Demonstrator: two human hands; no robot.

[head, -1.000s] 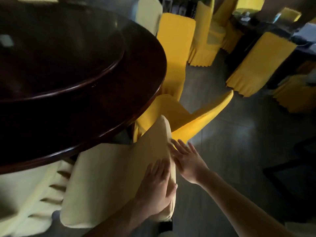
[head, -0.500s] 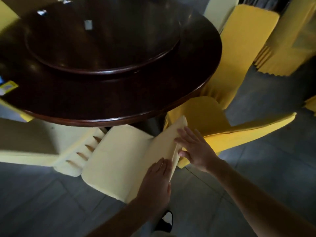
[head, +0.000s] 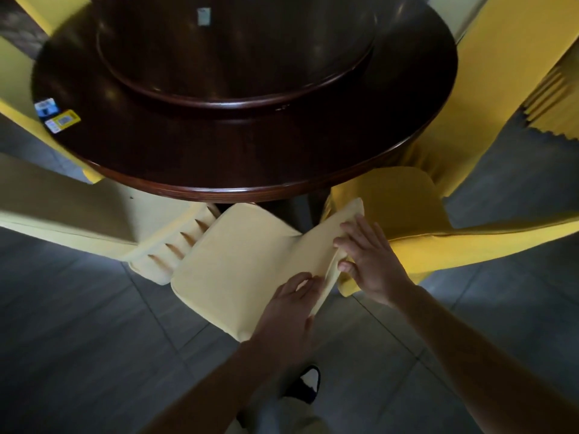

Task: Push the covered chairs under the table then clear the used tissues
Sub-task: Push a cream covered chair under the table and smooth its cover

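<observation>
A pale yellow covered chair (head: pixel 238 261) stands in front of me with its seat partly under the round dark wooden table (head: pixel 244 170). My left hand (head: pixel 291 311) lies flat against the near end of its backrest. My right hand (head: pixel 369 258) rests on the backrest's top edge, fingers spread over it and thumb tucked beneath. A brighter yellow covered chair (head: pixel 407 220) sits just to the right, touching the pale one. Another pale covered chair (head: pixel 78 211) stands on the left. No tissues can be made out.
A raised turntable (head: pixel 235 57) sits in the table's middle with a small card (head: pixel 203 16) on it. Two small packets (head: pixel 56 115) lie at the table's left rim. More yellow covered chairs (head: pixel 501 73) stand at the right. Grey floor tiles (head: pixel 94 339) surround me; my shoe (head: pixel 308 382) shows below.
My view has swung left and back, so the whole table now shows. The pale chair's seat sits further under the table edge. Both hands have stayed on the backrest.
</observation>
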